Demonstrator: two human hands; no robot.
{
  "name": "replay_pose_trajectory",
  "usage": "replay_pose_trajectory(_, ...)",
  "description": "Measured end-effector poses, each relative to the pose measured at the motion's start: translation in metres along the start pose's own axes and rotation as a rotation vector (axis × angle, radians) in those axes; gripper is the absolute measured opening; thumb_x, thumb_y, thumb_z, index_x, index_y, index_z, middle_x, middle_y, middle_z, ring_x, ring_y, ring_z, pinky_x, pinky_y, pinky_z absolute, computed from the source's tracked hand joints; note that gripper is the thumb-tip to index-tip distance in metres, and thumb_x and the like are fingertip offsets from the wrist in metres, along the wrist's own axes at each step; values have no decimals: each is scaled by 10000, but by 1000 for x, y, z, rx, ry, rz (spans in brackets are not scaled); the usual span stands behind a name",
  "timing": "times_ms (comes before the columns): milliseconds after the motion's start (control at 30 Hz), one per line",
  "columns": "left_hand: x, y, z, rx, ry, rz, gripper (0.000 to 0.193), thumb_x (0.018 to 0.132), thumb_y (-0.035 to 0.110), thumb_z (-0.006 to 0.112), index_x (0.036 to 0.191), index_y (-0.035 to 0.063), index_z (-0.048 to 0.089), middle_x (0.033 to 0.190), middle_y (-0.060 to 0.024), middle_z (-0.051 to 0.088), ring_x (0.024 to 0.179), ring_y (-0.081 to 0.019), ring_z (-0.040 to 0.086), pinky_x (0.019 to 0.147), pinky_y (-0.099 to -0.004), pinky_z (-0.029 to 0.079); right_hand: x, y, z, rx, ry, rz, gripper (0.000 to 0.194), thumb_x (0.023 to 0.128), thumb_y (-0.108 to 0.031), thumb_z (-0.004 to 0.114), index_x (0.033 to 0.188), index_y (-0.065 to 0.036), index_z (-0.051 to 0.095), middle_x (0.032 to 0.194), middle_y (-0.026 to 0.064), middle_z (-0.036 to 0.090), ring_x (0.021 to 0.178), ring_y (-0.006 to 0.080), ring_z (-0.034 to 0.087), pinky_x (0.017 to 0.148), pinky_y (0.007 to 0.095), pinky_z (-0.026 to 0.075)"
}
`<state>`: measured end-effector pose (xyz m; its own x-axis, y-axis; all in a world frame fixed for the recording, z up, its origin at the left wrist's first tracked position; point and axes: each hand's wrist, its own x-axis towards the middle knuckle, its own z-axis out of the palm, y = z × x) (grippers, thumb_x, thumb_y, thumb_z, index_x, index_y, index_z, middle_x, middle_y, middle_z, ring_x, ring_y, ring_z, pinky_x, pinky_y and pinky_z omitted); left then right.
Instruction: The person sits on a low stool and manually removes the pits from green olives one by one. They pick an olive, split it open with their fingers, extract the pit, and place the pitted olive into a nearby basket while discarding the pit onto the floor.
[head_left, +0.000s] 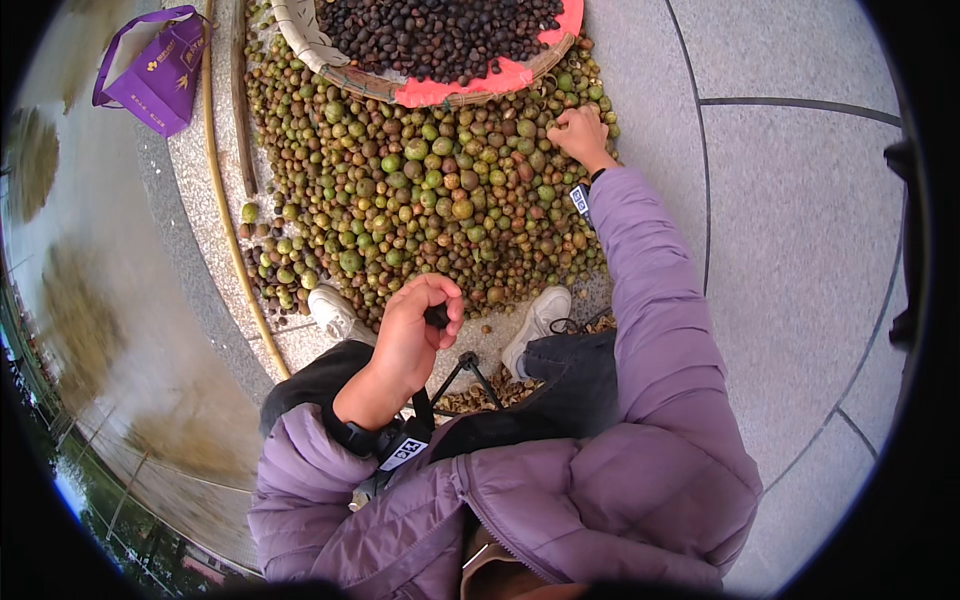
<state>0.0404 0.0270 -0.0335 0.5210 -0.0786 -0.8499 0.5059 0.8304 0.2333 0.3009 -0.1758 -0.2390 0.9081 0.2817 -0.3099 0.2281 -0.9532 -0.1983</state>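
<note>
My left hand (420, 319) is curled around something dark (436, 315), probably dark seeds, mostly hidden by the fingers. It is raised over the near edge of a wide heap of round green and brown fruits (420, 187), which look like tea-oil camellia. My right hand (583, 136) reaches out to the heap's far right side, fingertips bent down among the fruits. Whether it grips one is hidden. Just beyond the heap, a round woven bamboo basket (360, 88) with red material along its rim holds many dark brown seeds (442, 34).
Split husks (487, 390) lie beneath a black-legged stool (469, 360) between my legs. My white shoes (541, 319) touch the heap's near edge. A bamboo pole (225, 202) and a wooden strip (244, 112) run along the left, near a purple bag (161, 75). Grey paving (795, 225) extends right.
</note>
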Motion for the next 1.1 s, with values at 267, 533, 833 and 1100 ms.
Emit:
replay_pose_trajectory(267,-5,-3,7,257,-93,-70,261,871,289,432,809,58,534,659,-16,509,548,-102,470,445,-211,345,-122,-78,-97,893,-413,-427,252,699,-94,641,915,-39,526,758,22,573,628,68,534,553,205,445)
replay_pose_trajectory(533,-29,-9,5,510,-359,79,467,885,474,424,685,58,495,555,4,423,487,-68,365,445,-196,280,-212,-131,-166,849,-597,-568,247,738,-74,584,964,-35,491,705,51,573,571,128,557,501,250,436)
replay_pose_trajectory(833,-41,-18,0,350,-428,242,437,906,419,403,689,43,458,561,2,408,486,-76,344,455,-213,278,-253,-160,-155,931,-231,-574,227,888,-158,380,1029,-18,488,701,86,552,610,195,566,546,302,440)
replay_pose_trajectory(1100,-43,-10,2,303,-404,363,343,918,347,370,753,54,439,555,12,380,487,-64,323,445,-213,253,-237,-169,-143,1743,-659,-32,310,862,-259,308,967,-33,494,618,-13,439,463,60,346,400,193,267)
